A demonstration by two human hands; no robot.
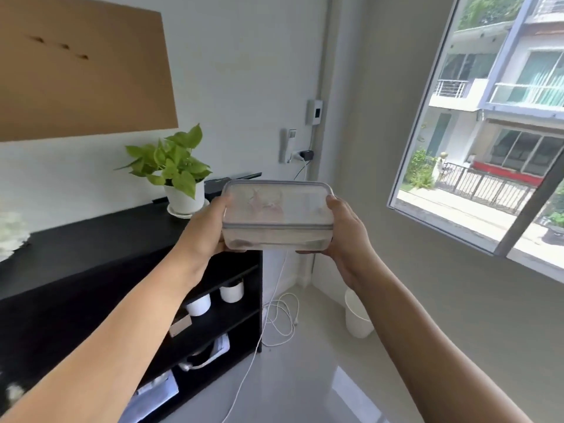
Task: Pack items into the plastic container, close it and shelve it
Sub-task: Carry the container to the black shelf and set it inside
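Your left hand (204,230) and right hand (345,232) clamp the ends of the closed container (276,216), held in the air just above the black shelf (91,257). It looks light, stiff and slick; keep gripping both ends.

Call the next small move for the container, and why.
Probably lower it toward the black shelf unit. The lid is already on the container, both hands hold its ends (left hand, right hand), and it hangs in the air, level, beyond the unit's right end.
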